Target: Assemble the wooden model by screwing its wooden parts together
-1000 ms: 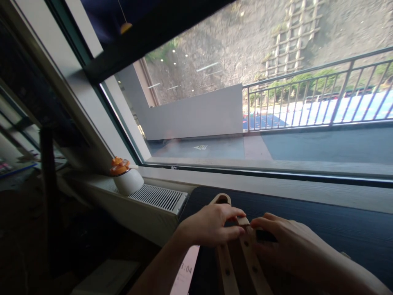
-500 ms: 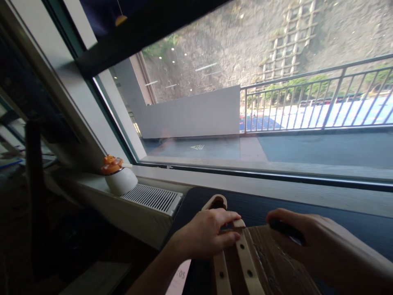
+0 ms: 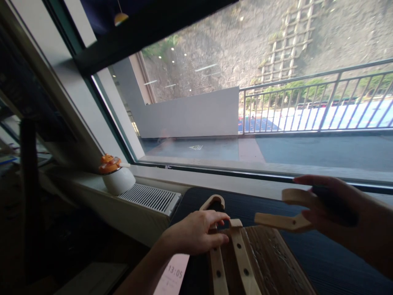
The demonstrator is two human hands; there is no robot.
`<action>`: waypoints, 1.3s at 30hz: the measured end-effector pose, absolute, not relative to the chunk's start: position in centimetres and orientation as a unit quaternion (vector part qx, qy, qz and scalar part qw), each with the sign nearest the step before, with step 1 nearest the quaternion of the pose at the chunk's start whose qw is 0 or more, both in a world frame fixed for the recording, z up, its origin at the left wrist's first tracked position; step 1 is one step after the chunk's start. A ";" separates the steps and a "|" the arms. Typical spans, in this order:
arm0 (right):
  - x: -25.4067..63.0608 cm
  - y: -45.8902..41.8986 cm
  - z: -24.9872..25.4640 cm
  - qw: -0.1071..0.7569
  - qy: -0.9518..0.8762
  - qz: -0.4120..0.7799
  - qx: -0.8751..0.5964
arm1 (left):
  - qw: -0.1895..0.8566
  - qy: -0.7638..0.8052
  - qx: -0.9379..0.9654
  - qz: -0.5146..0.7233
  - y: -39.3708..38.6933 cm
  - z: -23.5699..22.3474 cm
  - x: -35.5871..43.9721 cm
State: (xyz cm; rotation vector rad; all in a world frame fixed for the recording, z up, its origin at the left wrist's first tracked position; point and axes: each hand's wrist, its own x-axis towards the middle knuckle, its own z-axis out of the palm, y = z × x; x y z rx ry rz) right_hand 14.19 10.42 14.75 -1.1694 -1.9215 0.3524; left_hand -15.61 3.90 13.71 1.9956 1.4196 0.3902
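Observation:
My left hand [image 3: 198,232] rests over two pale wooden hook strips, its fingers curled around the left strip [image 3: 219,270], whose curved tip rises beyond the hand. Its index fingertip is close to the upturned end of the right strip [image 3: 242,258]. Dark round holes dot both strips, which lie along a brown rough-grained wooden board [image 3: 273,258]. Raised at the right, my right hand [image 3: 346,209] is closed around a black object [image 3: 334,205] of a kind I cannot make out. Pale wooden hook pieces [image 3: 282,221] stick out leftward from the same hand.
A dark tabletop [image 3: 331,254] lies under the board, beside the windowsill. A phone [image 3: 172,274] with a lit screen is below my left forearm. On the white radiator [image 3: 153,198] stands a white rounded object [image 3: 119,180] with an orange figure on top.
My right hand has lifted off the board, up and to the right; pale wooden pieces now show in it. My left hand has shifted slightly left, and more of the phone shows.

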 end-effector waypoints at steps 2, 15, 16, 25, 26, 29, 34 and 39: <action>15.5 11.1 14.8 0.414 -0.760 0.157 -0.476 | 0.340 0.532 0.759 0.156 4.0 13.6 -15.4; 12.0 12.2 12.9 0.154 -0.807 0.468 -0.324 | 0.348 0.490 0.786 0.144 5.7 13.5 -13.2; 11.7 12.2 12.7 0.163 -0.803 0.469 -0.330 | 0.347 0.489 0.788 0.140 5.8 13.5 -13.0; 11.8 11.6 12.4 0.285 -0.755 0.479 -0.347 | 0.355 0.496 0.783 0.117 5.5 14.1 -11.3; 11.8 11.4 12.3 0.283 -0.755 0.476 -0.352 | 0.349 0.495 0.787 0.118 5.4 14.1 -11.0; 12.0 10.8 11.6 0.266 -0.759 0.474 -0.358 | 0.333 0.492 0.796 0.119 5.4 13.8 -10.5; 11.9 10.2 10.4 0.252 -0.763 0.466 -0.370 | 0.346 0.505 0.778 0.141 4.8 13.6 -11.9; 11.6 10.8 10.1 0.204 -0.781 0.443 -0.391 | 0.318 0.544 0.755 0.178 3.6 13.9 -14.8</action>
